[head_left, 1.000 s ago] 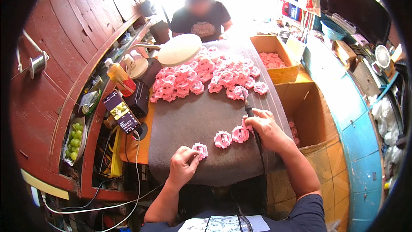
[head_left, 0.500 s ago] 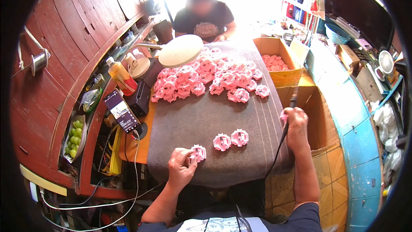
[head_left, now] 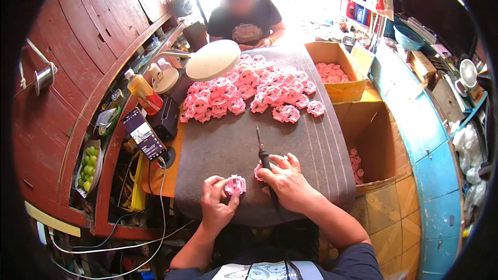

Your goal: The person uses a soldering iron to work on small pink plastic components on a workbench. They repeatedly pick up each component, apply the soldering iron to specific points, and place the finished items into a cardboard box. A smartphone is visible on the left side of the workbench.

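Note:
Near the front edge of the table, my left hand (head_left: pixel 213 201) is closed, pinching a pink scalloped plastic part (head_left: pixel 235 185) with a dark spot in its middle. My right hand (head_left: pixel 293 187), just to its right, grips the black handle of a soldering iron (head_left: pixel 263 156). The metal tip points away from me, over the cloth. Under the right fingers sits another pink part (head_left: pixel 258 172), mostly covered; whether those fingers hold it I cannot tell. A large heap of similar pink parts (head_left: pixel 223 93) covers the far half of the table.
A round pale lamp head (head_left: pixel 213 61) hangs over the heap's left side. Cardboard boxes with pink parts, a near one (head_left: pixel 381 140) and a far one (head_left: pixel 346 92), stand at the right. A phone (head_left: pixel 143 134) and bottle (head_left: pixel 143 93) stand left. A person (head_left: pixel 246 21) sits opposite.
My right hand has swung from above the near box back to the table, bringing the soldering iron left. Pink parts now show inside that box. My left hand still holds its part, now turned more upward.

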Available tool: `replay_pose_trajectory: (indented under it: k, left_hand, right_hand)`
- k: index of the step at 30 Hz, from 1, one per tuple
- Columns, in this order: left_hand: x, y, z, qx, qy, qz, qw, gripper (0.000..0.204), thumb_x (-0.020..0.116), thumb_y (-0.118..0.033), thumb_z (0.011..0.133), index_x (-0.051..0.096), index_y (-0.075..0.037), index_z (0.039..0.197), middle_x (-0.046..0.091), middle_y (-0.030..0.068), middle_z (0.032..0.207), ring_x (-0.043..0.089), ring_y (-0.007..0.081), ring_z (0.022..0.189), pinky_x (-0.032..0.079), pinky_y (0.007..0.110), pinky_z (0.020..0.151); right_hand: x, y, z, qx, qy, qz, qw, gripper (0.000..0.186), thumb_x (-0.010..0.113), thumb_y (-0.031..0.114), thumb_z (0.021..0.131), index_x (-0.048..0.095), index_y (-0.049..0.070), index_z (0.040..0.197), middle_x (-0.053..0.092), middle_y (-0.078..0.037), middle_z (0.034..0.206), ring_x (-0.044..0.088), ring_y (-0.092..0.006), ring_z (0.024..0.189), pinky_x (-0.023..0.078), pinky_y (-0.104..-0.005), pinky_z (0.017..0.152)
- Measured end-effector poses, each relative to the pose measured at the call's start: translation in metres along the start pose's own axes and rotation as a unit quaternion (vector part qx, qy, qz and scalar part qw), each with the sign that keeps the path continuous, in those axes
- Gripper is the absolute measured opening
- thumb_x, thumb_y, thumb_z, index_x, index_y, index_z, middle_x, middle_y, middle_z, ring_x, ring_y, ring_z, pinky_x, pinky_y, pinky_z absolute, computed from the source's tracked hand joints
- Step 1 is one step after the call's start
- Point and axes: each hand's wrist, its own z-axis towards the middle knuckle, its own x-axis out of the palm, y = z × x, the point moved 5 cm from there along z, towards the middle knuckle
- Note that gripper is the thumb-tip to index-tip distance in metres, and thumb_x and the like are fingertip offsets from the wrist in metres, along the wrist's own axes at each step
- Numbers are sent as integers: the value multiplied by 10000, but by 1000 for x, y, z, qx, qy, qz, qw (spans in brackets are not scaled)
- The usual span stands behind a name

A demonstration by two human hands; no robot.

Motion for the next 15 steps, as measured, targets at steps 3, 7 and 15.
replay_pose_trajectory:
  k: [3,7,15]
  left_hand:
    - [7,-10,7,16,67,27,997,386,875,-107,810,728,-59,1164,647,152,1196,700,285,894,594,386,784]
    - [24,-26,18,49,104,24,993,352,877,-96,810,742,-39,1130,663,172,1196,714,334,1017,599,412,863]
    - [72,-60,37,66,155,10,986,356,851,-147,836,709,-41,1146,638,181,1204,687,377,1043,588,446,893]
  right_hand:
    - [1,-5,-1,10,-3,-46,999,383,709,155,921,628,146,1295,708,-125,1212,572,-396,1330,320,-637,1151]
    - [-4,-9,-4,21,-25,-42,999,304,649,118,943,664,131,1247,711,-142,1172,605,-379,1277,344,-624,1142]
    - [-48,-47,-33,56,-124,-125,983,169,630,129,935,684,115,1094,708,-145,1018,647,-373,1146,403,-588,1098]
